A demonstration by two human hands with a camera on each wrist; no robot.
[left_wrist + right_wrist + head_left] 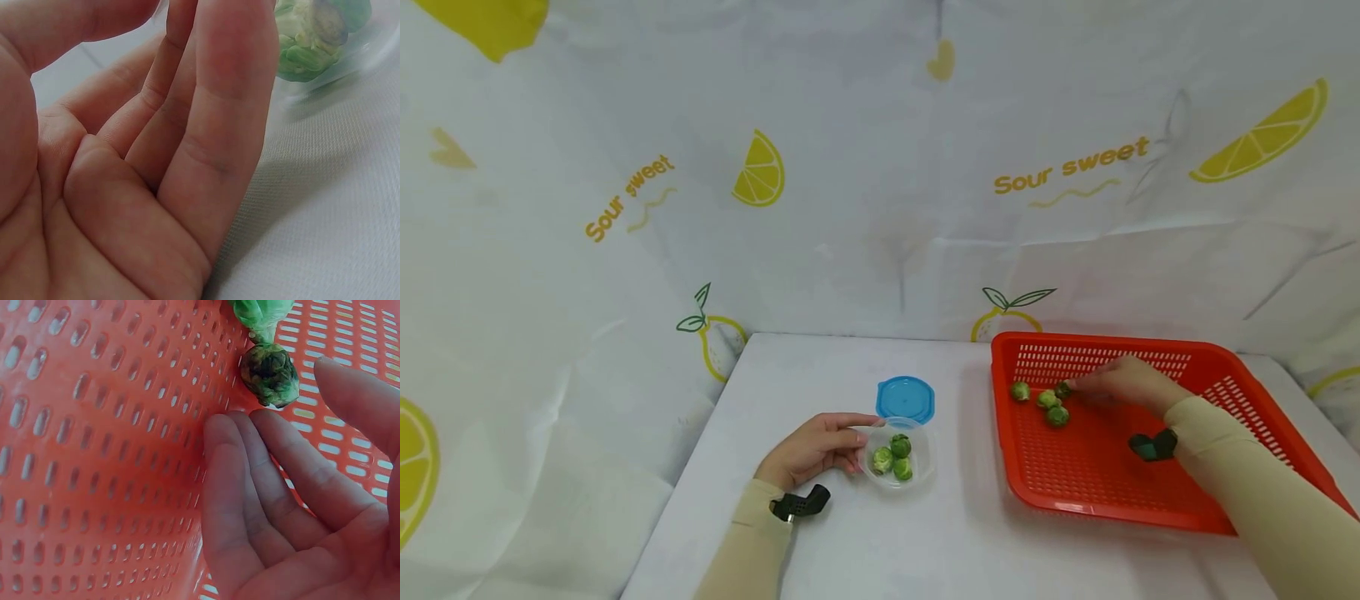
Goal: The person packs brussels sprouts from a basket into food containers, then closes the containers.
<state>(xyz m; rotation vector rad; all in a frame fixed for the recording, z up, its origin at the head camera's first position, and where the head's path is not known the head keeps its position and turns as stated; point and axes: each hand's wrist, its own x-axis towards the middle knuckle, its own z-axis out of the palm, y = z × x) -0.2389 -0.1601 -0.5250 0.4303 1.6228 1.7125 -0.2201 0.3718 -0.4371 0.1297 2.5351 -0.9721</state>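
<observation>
In the head view, my left hand [820, 450] holds the left side of a small clear plastic bowl [925, 467], thumb and fingers at its rim. Three Brussels sprouts [882, 460] sit inside it; in the left wrist view a sprout [306, 37] shows past the fingers. My right hand [1123, 385] reaches into the red plastic basket [1097, 483]. Its thumb and fingers are spread beside a dark-leaved Brussels sprout [270, 374], with a gap between in the right wrist view. A greener sprout [262, 314] lies against that one.
A blue lid [906, 399] lies on the white table [850, 550] just behind the bowl. Other sprouts [1057, 416] rest toward the basket's left side. The basket's slotted walls rise around the right hand. A white cloth with lemon prints [865, 208] hangs behind the table.
</observation>
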